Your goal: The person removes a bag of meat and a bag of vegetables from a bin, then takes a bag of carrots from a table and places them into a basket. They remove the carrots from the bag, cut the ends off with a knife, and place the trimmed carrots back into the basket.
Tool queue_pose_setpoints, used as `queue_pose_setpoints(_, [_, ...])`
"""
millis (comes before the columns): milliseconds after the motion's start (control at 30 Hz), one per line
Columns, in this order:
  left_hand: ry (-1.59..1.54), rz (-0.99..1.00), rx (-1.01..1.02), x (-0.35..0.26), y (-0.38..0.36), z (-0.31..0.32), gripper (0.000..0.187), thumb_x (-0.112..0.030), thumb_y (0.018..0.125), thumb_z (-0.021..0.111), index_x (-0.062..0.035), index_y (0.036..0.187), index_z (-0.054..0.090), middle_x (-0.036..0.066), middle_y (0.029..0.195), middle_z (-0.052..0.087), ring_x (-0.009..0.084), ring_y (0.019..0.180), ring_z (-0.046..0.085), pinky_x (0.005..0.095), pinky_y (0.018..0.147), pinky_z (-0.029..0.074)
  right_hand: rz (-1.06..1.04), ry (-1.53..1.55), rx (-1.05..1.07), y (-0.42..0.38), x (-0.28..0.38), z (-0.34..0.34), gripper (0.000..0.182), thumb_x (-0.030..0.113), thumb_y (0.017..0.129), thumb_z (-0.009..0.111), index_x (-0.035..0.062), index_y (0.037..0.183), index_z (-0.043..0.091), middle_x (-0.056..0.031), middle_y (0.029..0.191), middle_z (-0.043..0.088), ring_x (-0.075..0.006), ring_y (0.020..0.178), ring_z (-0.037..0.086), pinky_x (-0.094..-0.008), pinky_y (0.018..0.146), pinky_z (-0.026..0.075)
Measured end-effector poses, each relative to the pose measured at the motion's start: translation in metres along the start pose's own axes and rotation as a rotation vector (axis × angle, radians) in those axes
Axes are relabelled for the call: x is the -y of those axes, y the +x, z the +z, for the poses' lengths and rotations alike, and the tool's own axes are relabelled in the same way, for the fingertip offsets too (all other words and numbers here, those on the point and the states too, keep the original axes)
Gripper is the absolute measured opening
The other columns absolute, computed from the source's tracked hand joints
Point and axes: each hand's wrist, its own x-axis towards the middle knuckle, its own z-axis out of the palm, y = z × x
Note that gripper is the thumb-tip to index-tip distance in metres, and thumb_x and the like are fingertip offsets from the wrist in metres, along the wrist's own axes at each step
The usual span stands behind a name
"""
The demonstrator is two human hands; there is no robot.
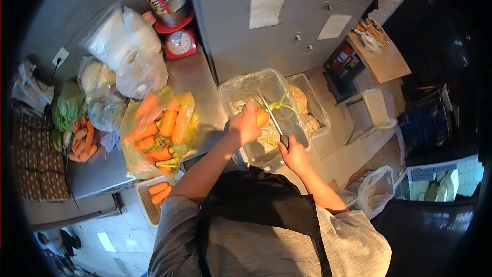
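My left hand is closed around a carrot, whose thick orange end points right. From that end, green stalks stick out beyond the blade. In my right hand is a knife with a dark handle, its blade lying across the top of the carrot. Both hands are above a plastic-lined bin with pale and green scraps in it. To the left, a yellow plastic bag full of carrots lies open on the steel counter.
A basket with carrots stands below the counter. Behind the yellow bag are white plastic bags and a red scale. A second lined container adjoins the bin. At right are a white chair and a wooden-topped table.
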Motion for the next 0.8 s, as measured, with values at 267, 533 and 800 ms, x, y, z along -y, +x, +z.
queue_pose_setpoints(267, [-0.216, 0.075, 0.049, 0.005, -0.071, -0.059, 0.060, -0.012, 0.060, 0.075, -0.0090, 0.108, 0.040, 0.019, 0.101, 0.057, 0.0371, 0.094, 0.058, 0.0417, 0.075, 0.047, 0.115, -0.160, 0.276, -0.019, -0.127, 0.063, 0.041, 0.034, 0.081, 0.063, -0.0031, 0.098, 0.059, -0.0297, 0.087, 0.061, -0.0449, 0.087, 0.059, -0.0465, 0.074, 0.047])
queue_pose_setpoints(533, [-0.992, -0.432, -0.571, 0.166, -0.297, -0.062, 0.074, -0.016, 0.055, 0.081, -0.0062, 0.116, 0.040, 0.010, 0.102, 0.051, 0.0212, 0.096, 0.052, 0.0339, 0.084, 0.044, 0.041, -0.560, 0.512, 0.002, -0.257, 0.081, 0.044, 0.039, 0.080, 0.062, -0.0043, 0.084, 0.056, -0.0227, 0.069, 0.062, -0.0370, 0.065, 0.063, -0.0426, 0.057, 0.049])
queue_pose_setpoints(800, [-0.837, -1.637, -1.558, 0.392, -0.365, 0.129, 0.086, -0.014, 0.060, 0.082, -0.0001, 0.125, 0.028, 0.018, 0.110, 0.052, 0.0260, 0.096, 0.057, 0.0363, 0.079, 0.051, 0.055, -0.439, 0.590, 0.016, -0.075, 0.057, 0.041, 0.038, 0.082, 0.060, -0.0023, 0.083, 0.054, -0.0156, 0.056, 0.057, -0.0263, 0.045, 0.059, -0.0371, 0.042, 0.045])
